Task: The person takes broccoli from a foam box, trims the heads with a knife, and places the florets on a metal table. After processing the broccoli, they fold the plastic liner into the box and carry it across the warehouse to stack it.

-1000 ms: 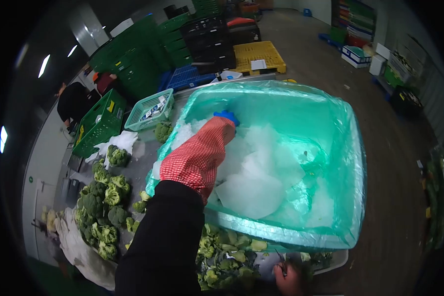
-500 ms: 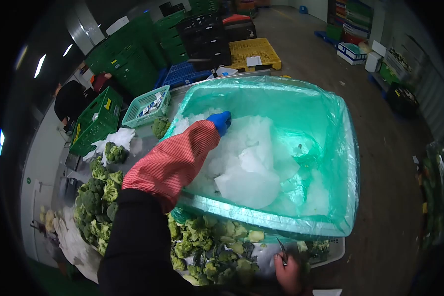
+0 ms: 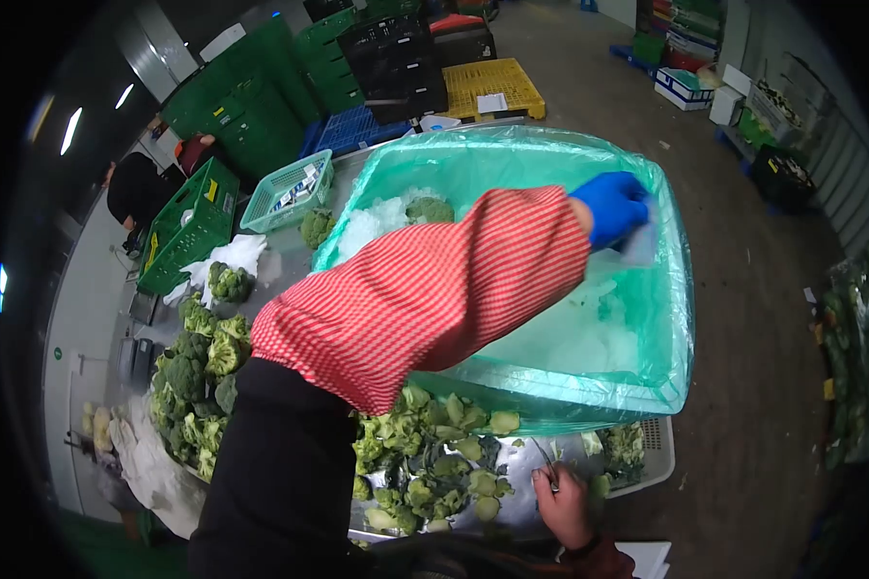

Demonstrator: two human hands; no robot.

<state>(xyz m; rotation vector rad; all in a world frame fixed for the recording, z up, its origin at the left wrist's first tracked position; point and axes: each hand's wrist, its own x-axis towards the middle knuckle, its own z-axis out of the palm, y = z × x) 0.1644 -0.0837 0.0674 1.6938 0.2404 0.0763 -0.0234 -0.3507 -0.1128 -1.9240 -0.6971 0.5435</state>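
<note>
My left hand (image 3: 615,207), in a blue glove with a red checked oversleeve, is closed at the right side of the tub (image 3: 550,381), which is lined with green plastic. A thin whitish sheet (image 3: 640,246), blurred, hangs from its fingers. White ice (image 3: 372,224) lies in the tub, and a broccoli head (image 3: 430,210) shows at its far left. My sleeve hides the middle. Low in front of the tub, my bare right hand (image 3: 562,507) grips a small knife (image 3: 546,455), blade pointing up and left, near cut broccoli pieces (image 3: 444,473) on the metal table.
Broccoli heads (image 3: 188,372) are piled at the left. Beyond them stand a green crate (image 3: 188,232) and a pale green basket (image 3: 285,193). A white perforated crate (image 3: 658,454) sits at front right. Another person (image 3: 143,193) bends at far left. Stacked crates and a yellow pallet (image 3: 497,89) stand behind.
My left hand has moved from the tub's left side to its right, with a whitish sheet in it. A broccoli head now shows at far left. My right hand keeps the knife low in front.
</note>
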